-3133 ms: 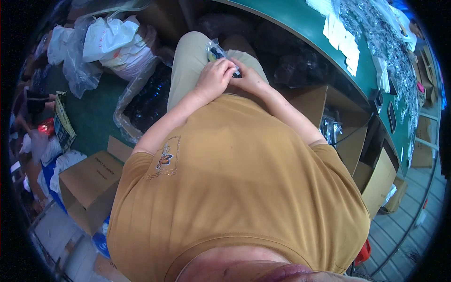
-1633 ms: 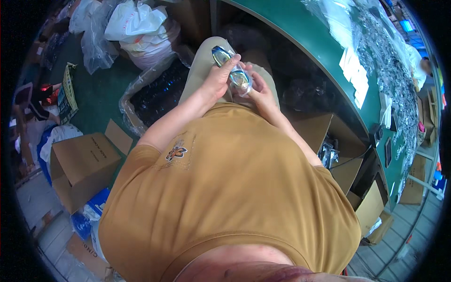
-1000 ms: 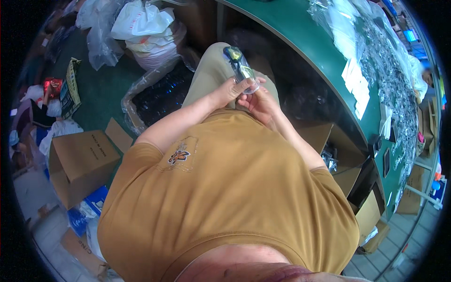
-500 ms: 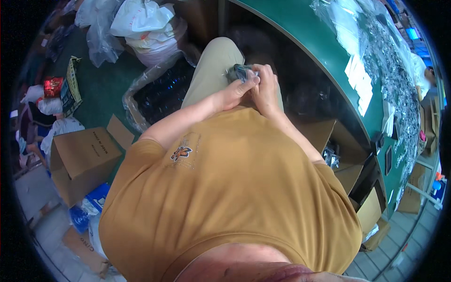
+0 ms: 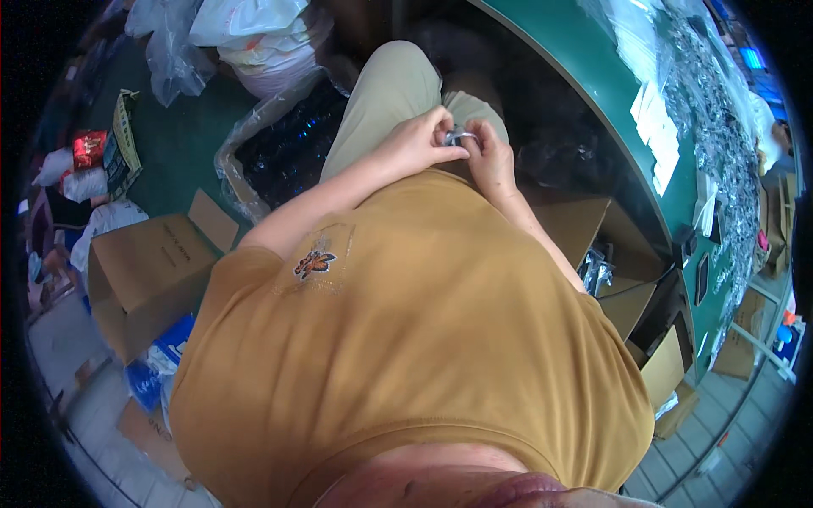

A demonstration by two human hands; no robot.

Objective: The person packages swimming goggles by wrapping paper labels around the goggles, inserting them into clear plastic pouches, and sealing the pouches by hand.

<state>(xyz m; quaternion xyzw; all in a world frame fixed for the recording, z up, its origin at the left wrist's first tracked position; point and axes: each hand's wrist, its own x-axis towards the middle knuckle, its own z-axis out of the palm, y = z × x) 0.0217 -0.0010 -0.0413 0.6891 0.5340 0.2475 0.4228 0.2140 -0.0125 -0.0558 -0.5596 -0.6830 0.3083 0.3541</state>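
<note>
Both hands meet above my lap, in front of my light trousers point(image 5: 385, 97). Between their fingertips is a small dark item in shiny clear plastic point(image 5: 458, 138), mostly covered by the fingers, so its kind does not show. My left hand point(image 5: 417, 144) is closed, its thumb and curled fingers pinching the near side of the item. From the other side my right hand point(image 5: 494, 162) grips it too, with bent fingers and thumb.
A green table point(image 5: 563, 59) curves along the right, bearing heaped clear plastic packets point(image 5: 720, 127), white papers point(image 5: 656, 140) and a dark phone-like slab point(image 5: 702, 279). Open cardboard boxes stand left point(image 5: 157, 262) and right point(image 5: 622, 292). A plastic-lined carton point(image 5: 284, 157) holds dark glossy packets.
My left hand has shifted its hold and now curls over the item. The dark plastic-wrapped bundle showed more before; now the fingers hide most of it. The view has shifted slightly.
</note>
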